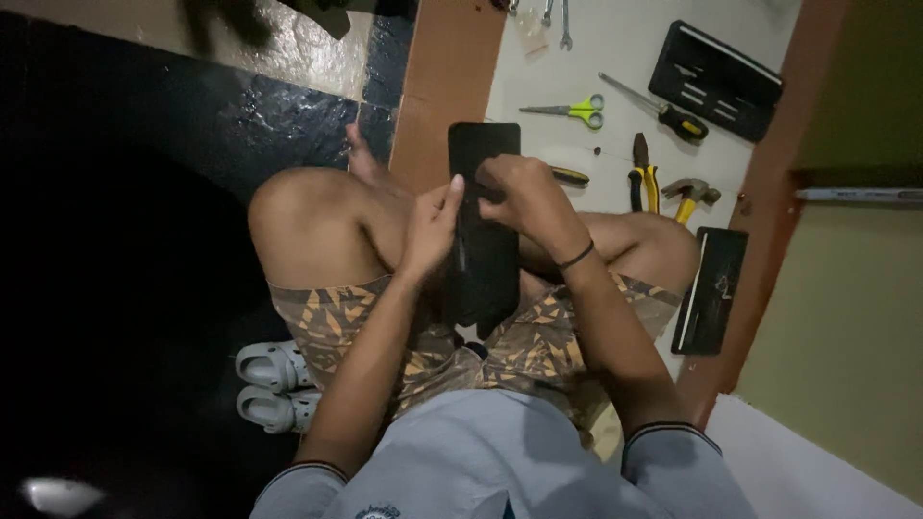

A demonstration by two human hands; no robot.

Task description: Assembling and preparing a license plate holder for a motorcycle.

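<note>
At frame centre: left hand (pixel 430 226) and right hand (pixel 519 192) grip a long black panel (pixel 481 231) upright.
Fingers closed along its edges; the step appears to be inspection, with tools on the floor (pixel 615 58) unused.

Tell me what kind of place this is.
Probably a home floor used as a makeshift repair spot. The person sits cross-legged holding a flat black panel in both hands, with scissors, pliers and a hammer laid out on the floor, and sandals alongside.

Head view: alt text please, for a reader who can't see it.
Seated on the floor, a person holds a long black panel upright over their lap with both hands, left hand and right hand. Scissors, pliers and a hammer lie beyond.
</note>
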